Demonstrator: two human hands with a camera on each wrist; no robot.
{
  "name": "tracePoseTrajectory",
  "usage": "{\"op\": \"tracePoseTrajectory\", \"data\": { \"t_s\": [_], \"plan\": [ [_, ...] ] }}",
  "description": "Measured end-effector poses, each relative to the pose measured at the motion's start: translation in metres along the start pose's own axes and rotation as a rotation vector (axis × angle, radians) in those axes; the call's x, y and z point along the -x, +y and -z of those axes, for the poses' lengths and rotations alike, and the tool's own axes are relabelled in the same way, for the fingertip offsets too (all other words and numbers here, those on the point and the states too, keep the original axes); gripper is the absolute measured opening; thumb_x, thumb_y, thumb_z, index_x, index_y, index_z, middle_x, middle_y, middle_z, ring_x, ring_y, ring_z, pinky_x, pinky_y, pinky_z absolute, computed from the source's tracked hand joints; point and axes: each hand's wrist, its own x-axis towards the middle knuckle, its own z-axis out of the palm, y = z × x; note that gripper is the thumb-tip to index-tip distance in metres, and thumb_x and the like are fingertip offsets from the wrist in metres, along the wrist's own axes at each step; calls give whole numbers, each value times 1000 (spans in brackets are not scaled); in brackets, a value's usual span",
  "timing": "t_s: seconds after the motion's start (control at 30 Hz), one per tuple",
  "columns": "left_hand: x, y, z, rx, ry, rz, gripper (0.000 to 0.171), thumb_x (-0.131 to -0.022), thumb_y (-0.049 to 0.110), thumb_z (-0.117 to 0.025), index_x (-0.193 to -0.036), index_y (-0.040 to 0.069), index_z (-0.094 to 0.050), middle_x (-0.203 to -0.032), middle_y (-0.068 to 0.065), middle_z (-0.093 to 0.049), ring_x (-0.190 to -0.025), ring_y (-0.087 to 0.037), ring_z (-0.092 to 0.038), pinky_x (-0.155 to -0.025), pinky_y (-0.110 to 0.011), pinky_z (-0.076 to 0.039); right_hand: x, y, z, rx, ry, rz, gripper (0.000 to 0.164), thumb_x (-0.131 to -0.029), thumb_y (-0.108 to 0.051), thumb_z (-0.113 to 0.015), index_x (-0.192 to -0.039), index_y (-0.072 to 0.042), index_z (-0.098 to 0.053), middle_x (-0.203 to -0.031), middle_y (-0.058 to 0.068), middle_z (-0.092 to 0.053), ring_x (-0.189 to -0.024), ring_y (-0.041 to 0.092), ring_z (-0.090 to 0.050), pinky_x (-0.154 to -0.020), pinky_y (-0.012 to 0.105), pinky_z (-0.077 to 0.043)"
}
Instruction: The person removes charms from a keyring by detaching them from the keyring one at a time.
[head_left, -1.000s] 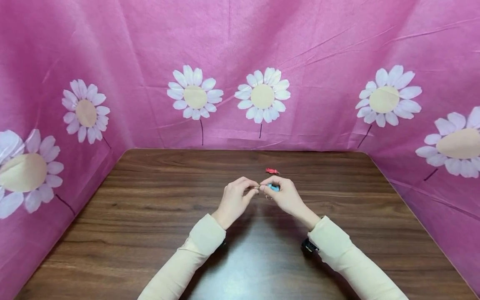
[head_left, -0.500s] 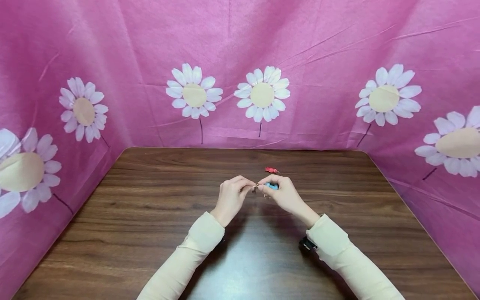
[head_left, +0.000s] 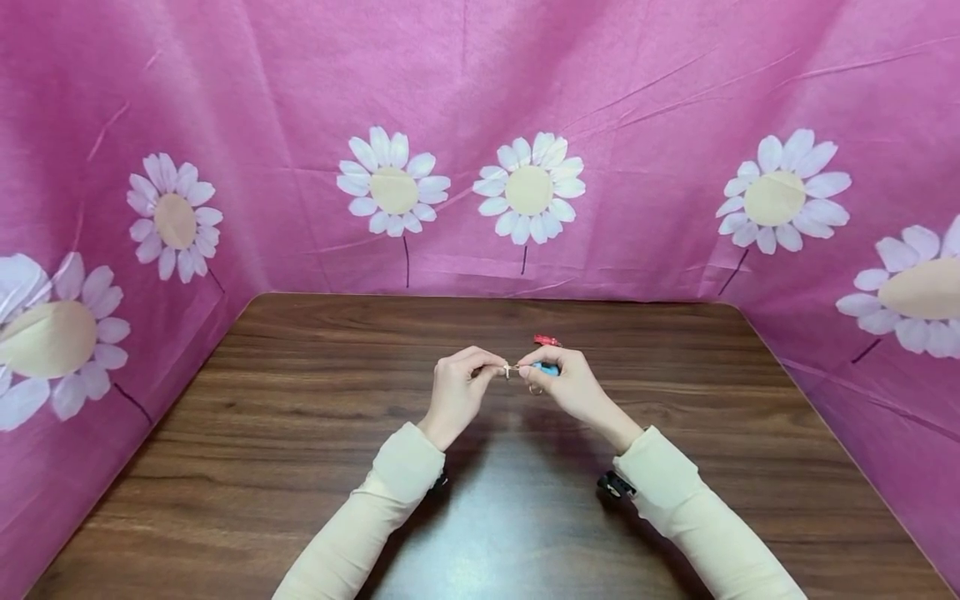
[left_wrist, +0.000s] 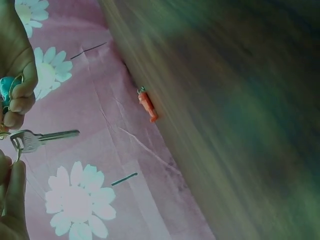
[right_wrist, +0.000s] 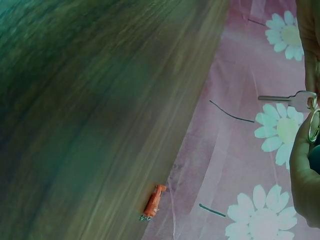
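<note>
Over the table, my left hand (head_left: 456, 393) and right hand (head_left: 573, 387) meet fingertip to fingertip. Between them dangles a silver key (left_wrist: 47, 137), its flat head up at the fingers, also plain in the right wrist view. Thumb and finger of the left hand pinch a thin metal ring (left_wrist: 19, 154) that passes through the key's head. The right hand holds a light blue charm (head_left: 546, 368), mostly covered by its fingers, with a gold-coloured ring (right_wrist: 314, 127) hanging from it. The right fingertips also pinch small gold-coloured metal right beside the key.
A small red figure charm (head_left: 547, 340) with a metal clasp lies on the brown wooden table (head_left: 337, 358), just beyond the right hand. Pink cloth (head_left: 465, 92) with white daisies walls the table's back and sides.
My left hand has drawn slightly leftward and up, its fingertips a little farther from the right ones. The key now shows pale between them. The right hand keeps its hold on the blue charm.
</note>
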Motion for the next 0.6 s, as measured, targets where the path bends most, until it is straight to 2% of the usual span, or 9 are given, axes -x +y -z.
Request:
{"op": "tracePoseTrajectory", "data": {
  "t_s": [0.1, 0.23, 0.37, 0.53, 0.6],
  "plan": [
    [1, 0, -2, 87, -2, 74, 6, -78, 10, -69, -78, 4, -72, -75, -5, -70, -65, -8, -61, -58, -17, -49, 0, 2, 1, -6, 0, 2, 15, -83, -5, -64, -94, 6, -65, -69, 11, -60, -59, 9, -56, -58, 26, -52],
    [1, 3, -3, 208, -6, 240, 5, -76, 5, -71, -80, 2, -72, -77, -9, -70, -68, -10, -62, -61, -18, -51, 0, 2, 2, -4, 9, -6, 14, -83, -6, -64, -93, 4, -65, -68, 7, -61, -59, 10, -56, -58, 30, -53],
    [-4, 16, 2, 298, -8, 381, 7, -76, 0, -70, -82, -3, -71, -80, -16, -69, -68, -9, -60, -60, -16, -48, 0, 0, 3, -5, 15, -15, 16, -83, -7, -65, -94, 4, -65, -68, 8, -60, -60, 13, -57, -60, 38, -54],
    [-11, 39, 12, 330, -29, 436, 9, -77, -3, -67, -84, -8, -69, -83, -21, -68, -67, -4, -58, -60, -14, -45, 0, -1, 4, 6, 12, -31, 16, -83, -8, -65, -94, 4, -66, -69, 8, -61, -62, 14, -58, -62, 40, -54],
    [-11, 39, 11, 344, -33, 453, 10, -78, -3, -67, -85, -9, -68, -83, -22, -68, -68, -3, -58, -60, -14, -45, 0, -1, 5, 10, 13, -32, 17, -84, -9, -65, -95, 3, -66, -69, 8, -61, -62, 13, -58, -62, 38, -54]
  ]
}}
